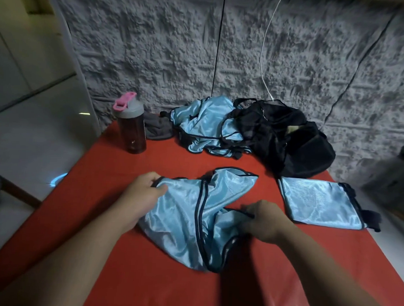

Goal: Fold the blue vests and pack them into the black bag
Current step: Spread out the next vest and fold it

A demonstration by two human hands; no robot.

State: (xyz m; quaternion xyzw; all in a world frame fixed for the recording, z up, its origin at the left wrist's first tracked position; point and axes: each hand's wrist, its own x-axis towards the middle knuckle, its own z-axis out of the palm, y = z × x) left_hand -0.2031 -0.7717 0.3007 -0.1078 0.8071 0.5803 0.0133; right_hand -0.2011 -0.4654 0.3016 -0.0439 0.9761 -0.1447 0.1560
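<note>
A light blue vest with dark trim [189,218] lies rumpled in the middle of the red table [99,172]. My left hand [144,192] grips its upper left edge between thumb and fingers. My right hand [264,220] pinches the vest's right side, its fingers blurred. A folded blue vest [318,202] lies flat to the right. A heap of unfolded blue vests [204,125] sits at the back, against the black mesh bag [288,137], which slumps at the back right.
A dark bottle with a grey lid and pink cap [131,125] stands at the back left, a grey cloth [157,128] beside it. A grey textured sheet [177,49] hangs behind the table, with a black and a white cable down it. The floor drops off left.
</note>
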